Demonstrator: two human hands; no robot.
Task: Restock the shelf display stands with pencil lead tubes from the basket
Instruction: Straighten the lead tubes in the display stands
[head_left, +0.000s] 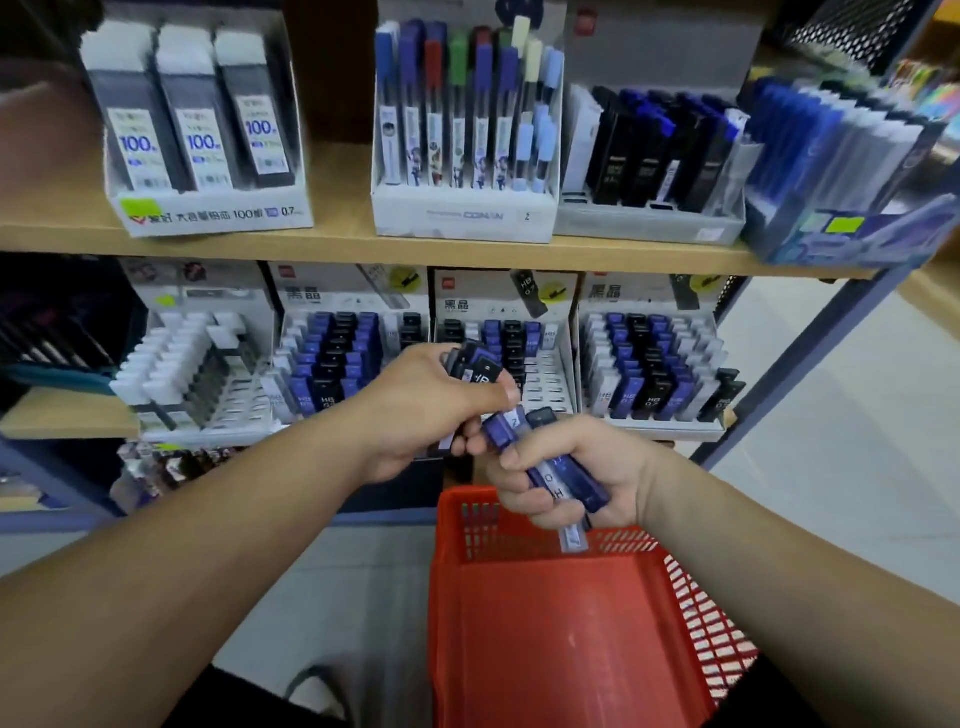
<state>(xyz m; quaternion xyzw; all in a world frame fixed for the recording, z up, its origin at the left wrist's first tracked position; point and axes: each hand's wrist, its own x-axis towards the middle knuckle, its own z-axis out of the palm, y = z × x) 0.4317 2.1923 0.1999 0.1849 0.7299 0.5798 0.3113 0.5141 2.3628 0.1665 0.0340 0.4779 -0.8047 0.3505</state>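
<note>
The left hand (431, 405) grips a small bundle of pencil lead tubes (475, 369), black and blue ones, with the fingers curled round them. The right hand (582, 467) is just beside it, almost touching. It holds some blue tubes (563, 480) in a closed fist, and one clear end comes out below the hand. Both hands are in the air in front of the lower shelf, above the far rim of the red basket (696, 623). How far they are from the stands, I cannot tell. At the right stands the grey post (810, 353) of the shelf frame, and past it there is open pale floor (857, 467).

The tubes are slim and flat, with a blue or black body and a light label with the letters "HB".

The basket has net-like walls and a smooth red bottom. Directly behind the hands, the middle display stand (550, 364) shows several open slots in its front rows, while its back rows hold blue and black tubes. The left stand (332, 364) and the right stand (649, 364) look nearly full. The upper shelf board (311, 244) carries more boxes of leads.
</note>
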